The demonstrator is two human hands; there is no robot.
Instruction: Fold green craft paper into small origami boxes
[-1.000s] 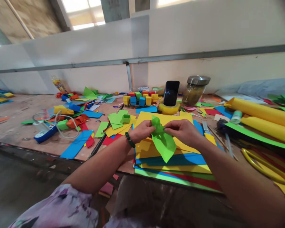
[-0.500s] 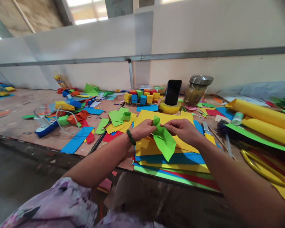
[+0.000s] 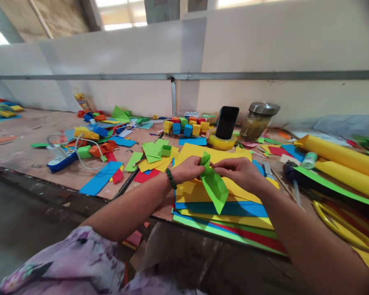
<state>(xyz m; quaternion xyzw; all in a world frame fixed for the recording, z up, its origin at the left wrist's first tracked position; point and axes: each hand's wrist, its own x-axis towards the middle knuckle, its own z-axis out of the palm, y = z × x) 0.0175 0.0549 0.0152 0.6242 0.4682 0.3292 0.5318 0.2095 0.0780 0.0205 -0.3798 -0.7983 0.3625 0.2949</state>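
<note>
Pinching folded green paper (image 3: 214,186) by upper end — left hand (image 3: 189,169) clamped on left side, right hand (image 3: 241,172) with fingertips together on right edge. Paper: above sheet stack (image 3: 186,194), near table (image 3: 24,157) front edge. Presumably light, springy, easily creased — best gripped at layered folds.

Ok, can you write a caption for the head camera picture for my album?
Left hand and right hand pinch a creased green paper above a colourful paper stack.

Left hand (image 3: 187,169) near pinching right hand (image 3: 241,172)
</note>
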